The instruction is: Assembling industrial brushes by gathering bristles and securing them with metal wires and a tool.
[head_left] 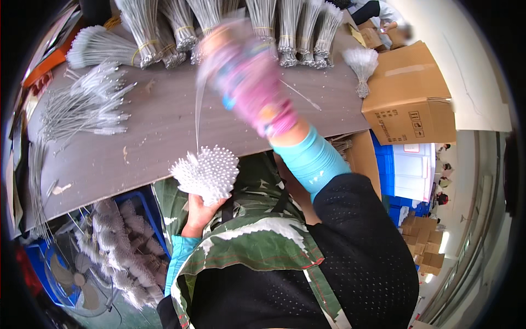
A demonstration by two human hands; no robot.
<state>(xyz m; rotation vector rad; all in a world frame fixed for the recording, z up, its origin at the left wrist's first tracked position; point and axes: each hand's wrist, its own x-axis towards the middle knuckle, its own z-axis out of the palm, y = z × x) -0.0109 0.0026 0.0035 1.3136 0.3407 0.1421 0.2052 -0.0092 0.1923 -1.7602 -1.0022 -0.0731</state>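
The left hand [198, 213] is wrapped around a bunch of small white brushes [207, 172], bristle heads up, held just off the near edge of the table [164, 126]. The right hand [249, 82] is raised over the far half of the table in a patterned sleeve, too blurred to tell whether its fingers pinch or spread; a thin wire stem [197, 109] runs from about it down to the bunch.

The bunch sits beyond the table's edge, so a loosened grip could drop brushes into the blue bin of brushes [123, 252] below. The long stem could also snag other heads in the bunch, or bend.

Room is tight at the far edge, where tied bundles [263, 27] lie in a row (another bundle lies by the cardboard box [408, 93] at the right corner). Loose brushes [82, 109] crowd the left end. The middle of the table is bare.
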